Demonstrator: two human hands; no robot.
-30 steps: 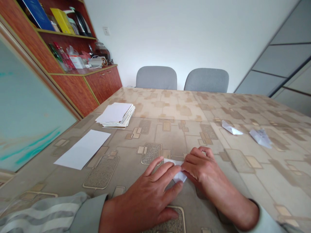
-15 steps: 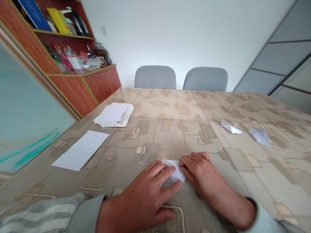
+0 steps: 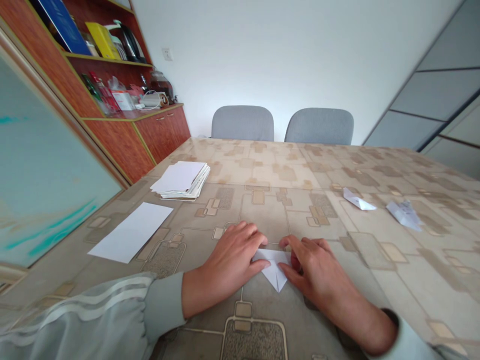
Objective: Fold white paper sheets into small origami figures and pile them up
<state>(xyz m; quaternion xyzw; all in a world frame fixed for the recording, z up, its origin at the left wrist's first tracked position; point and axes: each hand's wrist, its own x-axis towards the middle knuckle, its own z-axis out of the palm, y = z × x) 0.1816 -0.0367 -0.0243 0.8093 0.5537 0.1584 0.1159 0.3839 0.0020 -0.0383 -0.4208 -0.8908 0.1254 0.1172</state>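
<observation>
Patterned tabletop (image 3: 262, 205), and left hand (image 3: 234, 257) and right hand (image 3: 318, 272) sit apart, thumbs touching folded paper (image 3: 277, 281); right corner's hidden, so whether fingers clamp it, I can't tell.

The left hand (image 3: 234, 257) and right hand (image 3: 315, 265) touch opposite sides of a small white folded-paper triangle (image 3: 276, 280), its tip toward the person, on the brown patterned counter (image 3: 210, 340). To the left lie a flat white rectangular sheet (image 3: 131, 232) and, just beyond, a white paper stack (image 3: 182, 180); two crumpled-looking white folded papers (image 3: 356, 201) lie well right.
</observation>
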